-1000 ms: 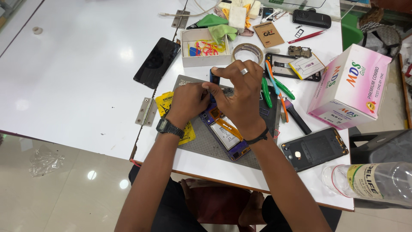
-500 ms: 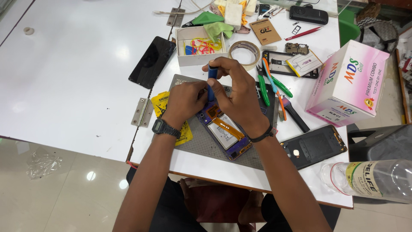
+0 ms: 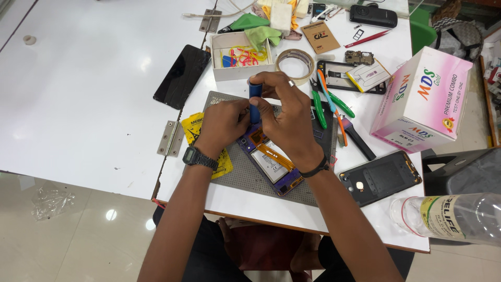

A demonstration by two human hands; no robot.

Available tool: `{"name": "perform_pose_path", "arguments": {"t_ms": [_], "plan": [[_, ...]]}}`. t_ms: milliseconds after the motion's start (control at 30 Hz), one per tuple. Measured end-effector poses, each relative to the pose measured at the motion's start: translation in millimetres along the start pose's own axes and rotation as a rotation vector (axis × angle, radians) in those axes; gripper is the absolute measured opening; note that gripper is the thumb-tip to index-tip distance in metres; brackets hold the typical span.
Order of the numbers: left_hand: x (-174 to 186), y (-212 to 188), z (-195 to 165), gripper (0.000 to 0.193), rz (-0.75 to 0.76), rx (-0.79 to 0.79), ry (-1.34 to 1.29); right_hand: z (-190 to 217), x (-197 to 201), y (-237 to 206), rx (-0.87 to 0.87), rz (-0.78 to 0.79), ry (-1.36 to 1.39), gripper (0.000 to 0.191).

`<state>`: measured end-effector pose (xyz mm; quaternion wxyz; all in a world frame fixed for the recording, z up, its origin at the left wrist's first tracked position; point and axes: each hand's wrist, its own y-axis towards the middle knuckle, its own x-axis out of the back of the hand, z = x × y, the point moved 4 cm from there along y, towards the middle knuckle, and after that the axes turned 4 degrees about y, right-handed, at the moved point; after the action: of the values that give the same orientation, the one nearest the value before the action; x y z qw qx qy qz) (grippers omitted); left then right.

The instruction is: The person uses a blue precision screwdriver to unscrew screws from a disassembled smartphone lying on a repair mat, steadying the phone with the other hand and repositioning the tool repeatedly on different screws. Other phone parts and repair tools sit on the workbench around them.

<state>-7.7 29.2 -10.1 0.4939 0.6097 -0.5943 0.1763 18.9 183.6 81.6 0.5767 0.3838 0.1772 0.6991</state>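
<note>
Both hands grip a blue screwdriver [image 3: 254, 102] upright — left hand [image 3: 225, 121] steadying, right hand [image 3: 286, 117] capping its top — over the opened phone [image 3: 271, 162] on the grey mat [image 3: 237, 175].

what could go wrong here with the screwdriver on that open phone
The right hand and left hand hold a blue screwdriver upright over the opened phone. A slip might gouge the exposed orange flex cable or the battery beside it. The clear bottle lies on its side at the table edge near the black back cover; it could roll off, or leak if not sealed.
</note>
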Motion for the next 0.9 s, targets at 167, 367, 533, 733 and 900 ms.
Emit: {"name": "perform_pose_path", "arguments": {"t_ms": [167, 367, 533, 733, 900], "plan": [[-0.8, 2.1, -2.1, 0.020, 0.058, 0.063, 0.027, 4.3, 5.8, 2.9, 0.037, -0.028, -0.041, 0.033], [-0.1, 2.8, -4.7, 0.017, 0.017, 0.026, -0.016, 5.6, 10.9, 3.6, 0.035, -0.098, -0.193, 0.031], [0.0, 3.4, -5.8, 0.017, 0.016, 0.029, -0.018, 3.7, 13.3, 2.2, 0.019, -0.032, -0.217, 0.029], [-0.3, 3.5, -7.9, 0.014, 0.019, -0.025, 0.027, 0.3, 13.0, 2.6, -0.032, -0.038, -0.055, 0.032], [1.3, 4.4, -10.5, 0.013, 0.024, -0.042, 0.018, -1.7, 13.6, 4.7, -0.031, -0.049, -0.031, 0.031]]}}
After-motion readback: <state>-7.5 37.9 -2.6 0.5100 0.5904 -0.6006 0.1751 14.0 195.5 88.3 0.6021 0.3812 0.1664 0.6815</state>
